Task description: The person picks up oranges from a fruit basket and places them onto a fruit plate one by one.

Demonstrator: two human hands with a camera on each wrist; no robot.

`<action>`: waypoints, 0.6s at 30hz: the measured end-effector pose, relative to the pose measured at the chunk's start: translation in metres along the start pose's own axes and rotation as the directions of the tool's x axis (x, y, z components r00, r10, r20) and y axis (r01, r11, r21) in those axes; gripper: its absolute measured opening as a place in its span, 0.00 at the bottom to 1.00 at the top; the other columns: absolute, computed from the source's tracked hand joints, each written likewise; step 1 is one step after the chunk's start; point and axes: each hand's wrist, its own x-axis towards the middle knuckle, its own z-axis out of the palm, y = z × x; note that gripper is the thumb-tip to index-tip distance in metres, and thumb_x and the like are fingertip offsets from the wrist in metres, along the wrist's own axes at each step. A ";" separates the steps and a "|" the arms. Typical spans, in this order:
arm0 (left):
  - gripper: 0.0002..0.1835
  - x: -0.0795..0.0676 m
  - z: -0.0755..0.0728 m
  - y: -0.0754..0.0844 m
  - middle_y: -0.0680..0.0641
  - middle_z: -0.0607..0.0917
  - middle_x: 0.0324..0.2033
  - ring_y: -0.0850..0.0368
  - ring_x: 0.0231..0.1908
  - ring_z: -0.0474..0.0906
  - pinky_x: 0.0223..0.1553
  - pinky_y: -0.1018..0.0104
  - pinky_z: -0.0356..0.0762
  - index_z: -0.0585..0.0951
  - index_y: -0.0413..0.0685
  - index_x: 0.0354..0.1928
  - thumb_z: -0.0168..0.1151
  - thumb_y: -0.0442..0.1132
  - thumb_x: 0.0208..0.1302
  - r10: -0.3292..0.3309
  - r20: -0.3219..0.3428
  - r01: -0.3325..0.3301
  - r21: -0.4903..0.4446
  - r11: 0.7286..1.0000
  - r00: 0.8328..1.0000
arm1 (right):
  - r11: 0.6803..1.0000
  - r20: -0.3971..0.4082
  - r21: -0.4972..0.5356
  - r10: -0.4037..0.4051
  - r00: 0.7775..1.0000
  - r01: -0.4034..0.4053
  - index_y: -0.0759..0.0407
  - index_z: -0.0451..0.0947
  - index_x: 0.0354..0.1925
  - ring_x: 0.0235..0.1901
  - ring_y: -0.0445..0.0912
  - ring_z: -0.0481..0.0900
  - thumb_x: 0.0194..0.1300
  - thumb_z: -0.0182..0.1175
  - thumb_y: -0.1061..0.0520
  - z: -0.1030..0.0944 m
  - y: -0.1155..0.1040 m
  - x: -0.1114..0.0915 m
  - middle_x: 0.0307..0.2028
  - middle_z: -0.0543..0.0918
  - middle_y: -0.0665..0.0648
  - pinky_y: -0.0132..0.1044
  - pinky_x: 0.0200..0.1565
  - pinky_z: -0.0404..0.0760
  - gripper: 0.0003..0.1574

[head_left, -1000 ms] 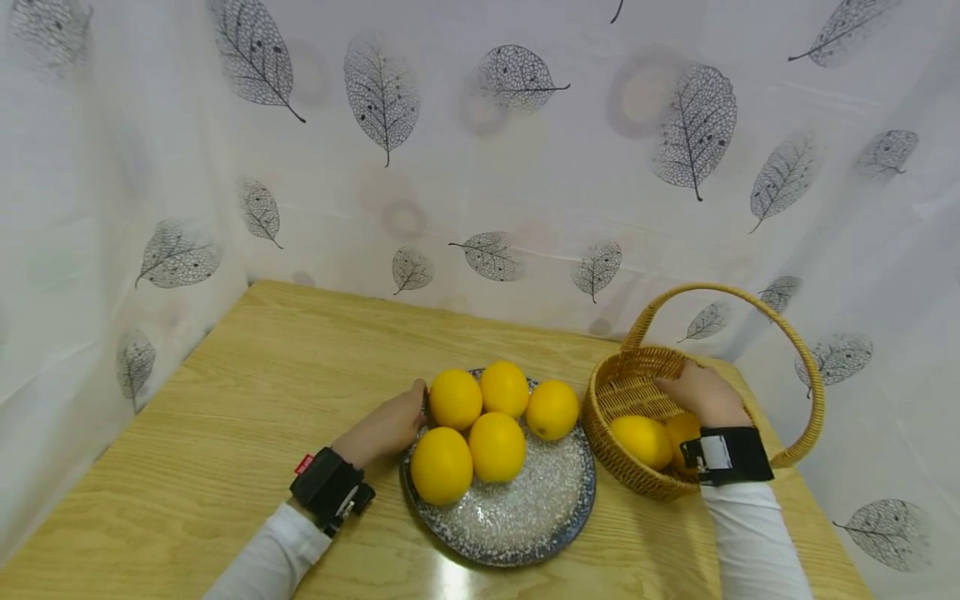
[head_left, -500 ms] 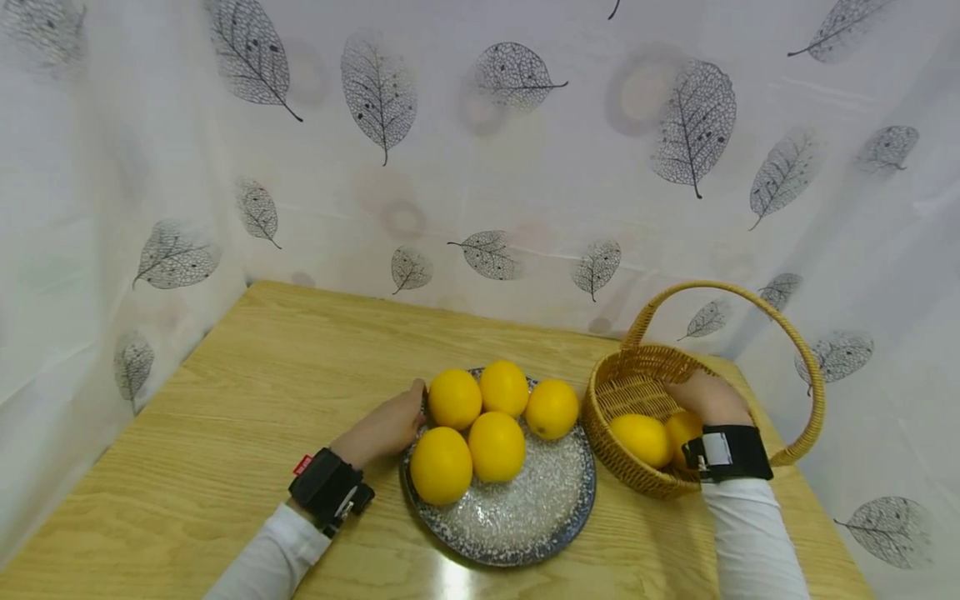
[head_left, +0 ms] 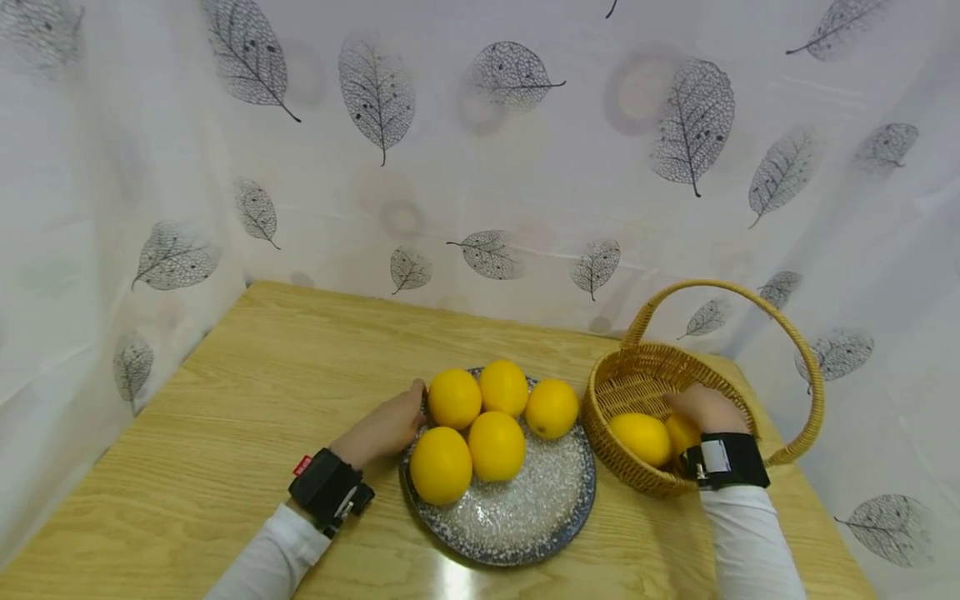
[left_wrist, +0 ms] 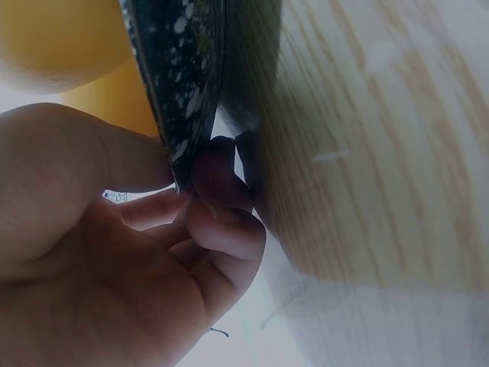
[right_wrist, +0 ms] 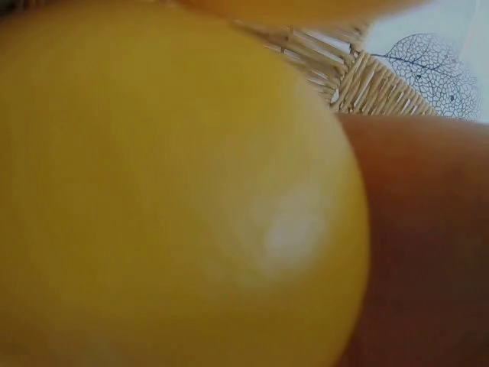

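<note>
My left hand holds the left edge of a speckled plate, thumb over the rim and curled fingers beneath it in the left wrist view. Several oranges sit on the plate's left and far parts. Inside a wicker basket on the right, my right hand reaches over an orange, fingers bent down around its far side. Just left of that lies a yellow, oval fruit like a lemon. A smooth yellow fruit fills most of the right wrist view, the hand against its side; the fingertips are hidden.
The basket's tall arched handle leans out to the right, beyond the right forearm. Plate and basket stand close together on a wooden table. A leaf-printed curtain hangs behind and along both sides.
My right hand has moved slightly down and nearer within the basket, over the orange. The left hand, the plate and its oranges stay where they were.
</note>
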 end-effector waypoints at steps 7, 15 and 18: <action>0.17 -0.001 -0.002 0.000 0.38 0.83 0.38 0.51 0.37 0.78 0.40 0.58 0.78 0.65 0.29 0.59 0.53 0.27 0.72 0.023 -0.011 -0.023 0.004 1.000 1.000 | 1.000 0.026 0.008 0.010 1.000 -0.011 0.82 0.62 0.67 0.62 0.79 0.67 0.75 0.43 0.36 0.004 -0.003 0.000 0.65 0.65 0.86 0.71 0.60 0.69 0.50; 0.19 -0.002 0.000 0.001 0.30 0.83 0.49 0.45 0.48 0.81 0.52 0.49 0.81 0.65 0.28 0.61 0.53 0.27 0.72 0.020 -0.019 -0.020 0.000 1.000 1.000 | 1.000 0.058 0.002 0.012 0.998 -0.012 0.81 0.61 0.68 0.64 0.79 0.65 0.75 0.43 0.36 0.006 -0.003 -0.005 0.66 0.63 0.86 0.70 0.62 0.68 0.50; 0.18 -0.002 0.001 0.000 0.30 0.83 0.49 0.44 0.48 0.81 0.52 0.48 0.81 0.66 0.29 0.61 0.53 0.27 0.72 0.018 -0.019 -0.018 -0.004 1.000 1.000 | 1.000 0.070 0.008 -0.002 0.998 0.002 0.80 0.62 0.68 0.64 0.79 0.65 0.74 0.44 0.35 0.006 -0.002 -0.008 0.66 0.64 0.86 0.70 0.63 0.67 0.50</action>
